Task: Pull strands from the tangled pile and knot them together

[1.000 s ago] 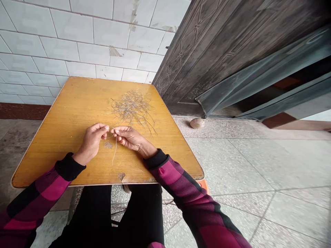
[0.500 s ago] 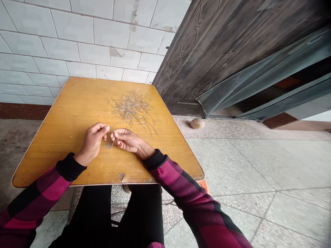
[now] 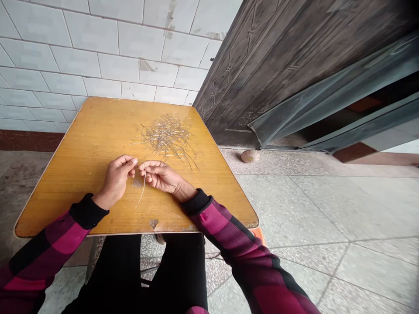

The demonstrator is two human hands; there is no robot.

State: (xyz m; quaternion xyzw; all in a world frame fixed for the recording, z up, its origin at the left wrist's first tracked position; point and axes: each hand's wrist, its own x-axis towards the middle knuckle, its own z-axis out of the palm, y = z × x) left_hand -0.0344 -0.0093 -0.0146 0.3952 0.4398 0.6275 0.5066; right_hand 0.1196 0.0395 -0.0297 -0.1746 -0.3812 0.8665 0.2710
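Wire strand [image 3: 141, 195], thin and pale, hangs from between the two hands above a yellow wooden table top [image 3: 81, 144], its free end dangling toward the near edge. The left hand [image 3: 114, 181] is half closed, its fingers curled inward, and the right hand [image 3: 160, 176] is loosely curved, with its fingertips almost meeting those of the left. The strand's top end disappears at those fingertips, but it is too fine to tell which hand has hold of it, or whether both do. A tangle of wire [image 3: 166, 137] lies farther out on the table, just beyond the fingers, and the strand hangs clear of it, perhaps so that it will not catch on the loose ends. Both forearms reach in over the near table edge, their checked sleeves [image 3: 212, 222] ending in black cuffs [image 3: 88, 211], a posture that seems to bring the hands close together for fine work. A white tile wall [image 3: 98, 43] rises behind the table, and a dark patterned door [image 3: 262, 74] stands to the right.
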